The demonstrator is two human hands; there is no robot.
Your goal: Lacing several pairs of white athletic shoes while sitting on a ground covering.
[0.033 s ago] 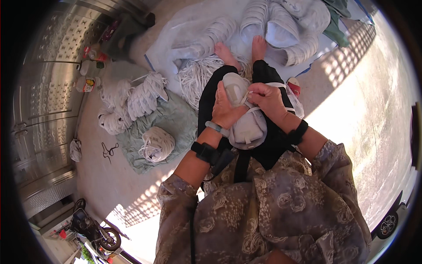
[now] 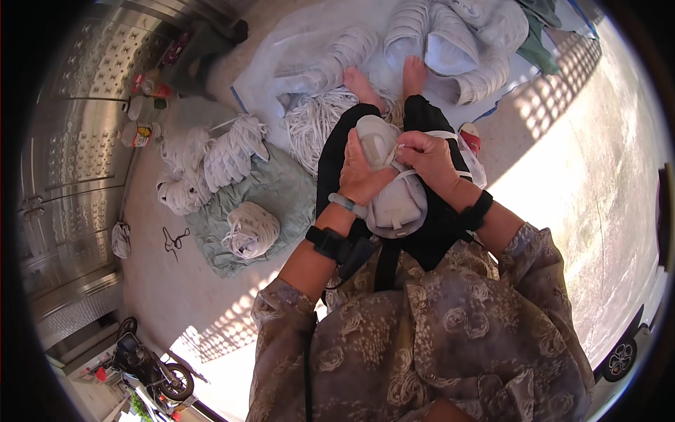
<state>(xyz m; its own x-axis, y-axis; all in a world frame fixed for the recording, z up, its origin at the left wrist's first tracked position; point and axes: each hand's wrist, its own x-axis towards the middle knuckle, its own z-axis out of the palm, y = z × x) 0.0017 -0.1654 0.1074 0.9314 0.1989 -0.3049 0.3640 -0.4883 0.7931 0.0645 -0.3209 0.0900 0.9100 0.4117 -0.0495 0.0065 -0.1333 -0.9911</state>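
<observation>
At frame centre, the left hand (image 2: 360, 172) clasped a grey padded piece (image 2: 394, 200) steady on the lap while the right hand (image 2: 429, 158) fingers pinched its white strap (image 2: 404, 176) taut.

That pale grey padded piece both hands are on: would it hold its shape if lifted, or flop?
The padded piece probably flexes rather than flops: it keeps a moulded, cupped curve on the lap. It looks light, since the left hand steadies it with an open grip. The thin white strap pinched by the right hand seems limp and likely to dangle.
</observation>
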